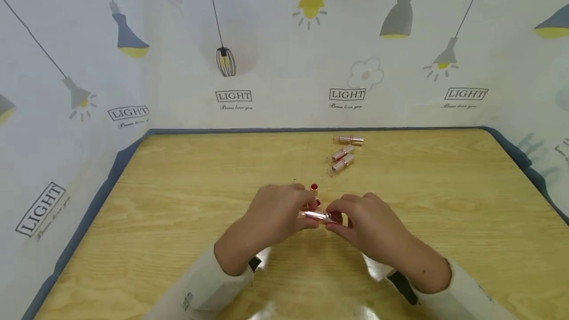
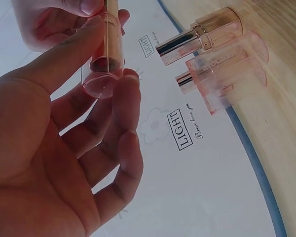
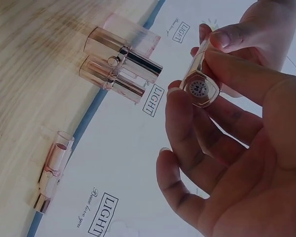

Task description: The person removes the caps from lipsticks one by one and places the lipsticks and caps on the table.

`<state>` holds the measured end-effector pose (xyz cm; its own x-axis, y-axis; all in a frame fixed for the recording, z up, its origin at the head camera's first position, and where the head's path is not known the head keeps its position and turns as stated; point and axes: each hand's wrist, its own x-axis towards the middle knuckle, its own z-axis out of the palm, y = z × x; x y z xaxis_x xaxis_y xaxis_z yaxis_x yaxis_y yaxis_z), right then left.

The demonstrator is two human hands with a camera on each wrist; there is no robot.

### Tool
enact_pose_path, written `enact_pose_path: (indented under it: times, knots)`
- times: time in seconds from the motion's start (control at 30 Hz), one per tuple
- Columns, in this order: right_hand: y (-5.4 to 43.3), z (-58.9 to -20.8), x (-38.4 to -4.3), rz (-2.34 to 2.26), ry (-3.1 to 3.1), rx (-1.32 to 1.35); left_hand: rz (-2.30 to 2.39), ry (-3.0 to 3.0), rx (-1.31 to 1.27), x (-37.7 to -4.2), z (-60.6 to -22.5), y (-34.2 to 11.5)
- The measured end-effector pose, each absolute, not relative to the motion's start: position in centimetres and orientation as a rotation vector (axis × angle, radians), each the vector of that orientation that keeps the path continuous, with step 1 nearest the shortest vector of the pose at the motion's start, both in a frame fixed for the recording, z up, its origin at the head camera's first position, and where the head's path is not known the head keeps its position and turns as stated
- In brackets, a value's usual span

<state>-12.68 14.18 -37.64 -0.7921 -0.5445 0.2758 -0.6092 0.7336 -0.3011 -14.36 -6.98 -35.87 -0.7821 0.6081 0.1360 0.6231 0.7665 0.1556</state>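
Observation:
Between both hands is a capped lipstick (image 1: 316, 216) with a rose-gold body, held roughly level above the table. My left hand (image 1: 277, 214) pinches its left end between thumb and fingers; in the left wrist view a clear cap (image 2: 101, 85) shows at that end. The right hand (image 1: 373, 221) pinches the other end, where a round label (image 3: 199, 89) faces the right wrist camera. Just behind the held piece, two more lipsticks stand close together, the farther one (image 1: 314, 188) showing a red top. They are partly hidden by the left hand and the held lipstick.
Three lipsticks with clear and rose-gold parts lie farther back on the wooden table (image 1: 200, 177), the nearest (image 1: 341, 165) almost touching the middle one (image 1: 342, 154). A lamp-printed white sheet (image 1: 275, 63) rises behind and along the sides of the table.

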Motion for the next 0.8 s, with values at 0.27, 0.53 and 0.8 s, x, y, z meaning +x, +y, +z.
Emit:
enact_pose_path:
  times: [0.27, 0.53, 0.8]
  knots:
    - [14.4, -37.4, -12.9, 0.51, -2.806, 0.873, -0.237, -2.881, -0.963, -14.6, -35.7, -7.5]
    - [14.8, -37.3, -13.4, 0.528, -2.829, 0.852, -0.295, -2.927, -0.926, -15.0, -35.5, -8.1]
    - [15.3, -37.3, -14.0, 0.577, -2.861, 0.841, -0.281, -2.916, -0.931, -15.2, -35.6, -8.4]
